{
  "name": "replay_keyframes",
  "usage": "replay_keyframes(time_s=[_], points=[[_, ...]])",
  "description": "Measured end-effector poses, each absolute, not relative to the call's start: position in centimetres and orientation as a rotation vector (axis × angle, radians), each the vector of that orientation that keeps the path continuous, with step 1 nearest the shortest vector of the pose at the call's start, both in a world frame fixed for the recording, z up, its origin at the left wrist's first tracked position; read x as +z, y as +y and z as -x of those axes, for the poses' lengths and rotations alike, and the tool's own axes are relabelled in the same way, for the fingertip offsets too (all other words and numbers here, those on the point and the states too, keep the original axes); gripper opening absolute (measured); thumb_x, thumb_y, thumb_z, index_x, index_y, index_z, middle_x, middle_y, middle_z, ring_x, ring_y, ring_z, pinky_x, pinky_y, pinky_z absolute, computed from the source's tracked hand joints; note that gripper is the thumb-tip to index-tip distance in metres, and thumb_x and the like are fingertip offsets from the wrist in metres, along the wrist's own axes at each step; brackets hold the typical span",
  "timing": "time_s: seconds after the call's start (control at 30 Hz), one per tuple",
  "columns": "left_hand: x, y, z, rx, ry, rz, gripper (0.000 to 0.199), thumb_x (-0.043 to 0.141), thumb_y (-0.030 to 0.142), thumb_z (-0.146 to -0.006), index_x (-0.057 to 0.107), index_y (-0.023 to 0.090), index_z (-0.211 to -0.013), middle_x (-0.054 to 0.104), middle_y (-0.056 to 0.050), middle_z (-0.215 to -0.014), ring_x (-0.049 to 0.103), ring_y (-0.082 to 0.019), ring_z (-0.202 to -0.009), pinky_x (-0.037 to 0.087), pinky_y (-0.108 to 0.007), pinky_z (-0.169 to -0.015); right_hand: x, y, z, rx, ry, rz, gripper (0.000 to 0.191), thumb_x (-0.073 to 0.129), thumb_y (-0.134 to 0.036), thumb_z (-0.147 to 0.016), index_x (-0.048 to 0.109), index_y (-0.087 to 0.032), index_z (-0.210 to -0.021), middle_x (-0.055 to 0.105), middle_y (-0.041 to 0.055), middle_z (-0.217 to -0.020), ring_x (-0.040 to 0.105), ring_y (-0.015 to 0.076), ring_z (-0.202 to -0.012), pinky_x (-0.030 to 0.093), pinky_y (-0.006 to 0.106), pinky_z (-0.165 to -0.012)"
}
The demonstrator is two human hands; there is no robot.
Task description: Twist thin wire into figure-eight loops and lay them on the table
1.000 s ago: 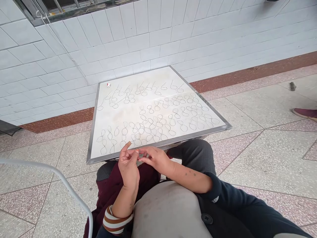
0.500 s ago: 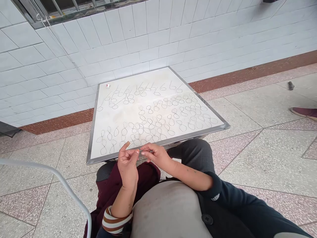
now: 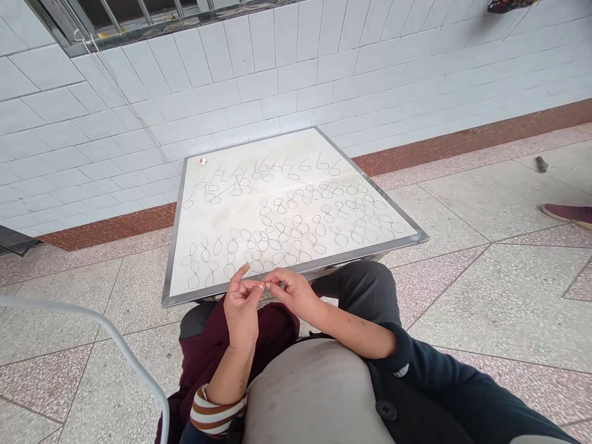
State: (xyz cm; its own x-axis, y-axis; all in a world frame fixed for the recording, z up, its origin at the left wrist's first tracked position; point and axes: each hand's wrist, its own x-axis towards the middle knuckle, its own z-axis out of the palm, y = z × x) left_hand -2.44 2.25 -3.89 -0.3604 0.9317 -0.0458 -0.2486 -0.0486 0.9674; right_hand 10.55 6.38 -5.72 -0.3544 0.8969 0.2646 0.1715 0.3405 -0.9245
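Note:
At the near edge of a white table (image 3: pixel 231 213), my left hand (image 3: pixel 243 305) and my right hand (image 3: pixel 296 295) meet fingertip to fingertip. Thumb and index finger are pinched together on each hand. Whatever lies between them is too thin to make out; it could be a fine wire. Just beyond my fingers, many thin dark wire loops (image 3: pixel 277 254), bent like figure eights, lie in rows on the tabletop. Farther back are single wire loops with a straight tail (image 3: pixel 305 166).
A small white and red object (image 3: pixel 203 162) sits at the table's far left corner. A grey curved tube (image 3: pixel 124 348) crosses on my left. White tiled wall (image 3: pixel 259 83) stands behind the table. A person's shoe (image 3: pixel 568 213) is on the floor at right.
My left hand has shifted slightly right, so the fingertips of both hands are now closer and touching. The wire loops on the table look the same.

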Motion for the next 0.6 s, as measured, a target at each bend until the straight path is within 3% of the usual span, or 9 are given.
replay_keyframes(time_s=[0.2, 0.4, 0.6], points=[[-3.89, 2.44, 2.82, 1.543, 1.338, -0.855, 0.055, 0.075, 0.026, -0.076, 0.056, 0.019, -0.126, 0.066, 0.001, -0.077, 0.055, -0.009, -0.067, 0.045, -0.022, -0.069, -4.82, 6.59, -11.05, 1.25, -1.704, 0.913, 0.011, 0.057, -0.026, -0.089, 0.066, -0.021, -0.093, 0.069, 0.0008, -0.084, 0.063, 0.0141, -0.078, 0.049, 0.026, -0.072], [-3.52, 2.49, 2.79, 1.538, 1.345, -0.858, 0.054, 0.077, 0.029, -0.073, 0.058, 0.021, -0.123, 0.066, 0.002, -0.078, 0.057, -0.01, -0.071, 0.047, -0.023, -0.069, -4.93, 6.29, -10.87, 1.334, -1.635, 0.964, 0.013, 0.057, -0.032, -0.088, 0.064, -0.021, -0.088, 0.064, -0.0006, -0.079, 0.053, 0.0102, -0.058, 0.044, 0.02, -0.049], [-3.44, 2.4, 2.78, 1.566, 1.278, -0.867, 0.05, 0.075, 0.027, -0.076, 0.059, 0.022, -0.123, 0.064, 0.001, -0.082, 0.057, -0.01, -0.071, 0.048, -0.024, -0.074, -5.21, 6.43, -10.8, 1.317, -1.595, 0.961, 0.011, 0.058, -0.031, -0.087, 0.064, -0.021, -0.087, 0.063, -0.0003, -0.077, 0.054, 0.0107, -0.061, 0.045, 0.02, -0.051]])
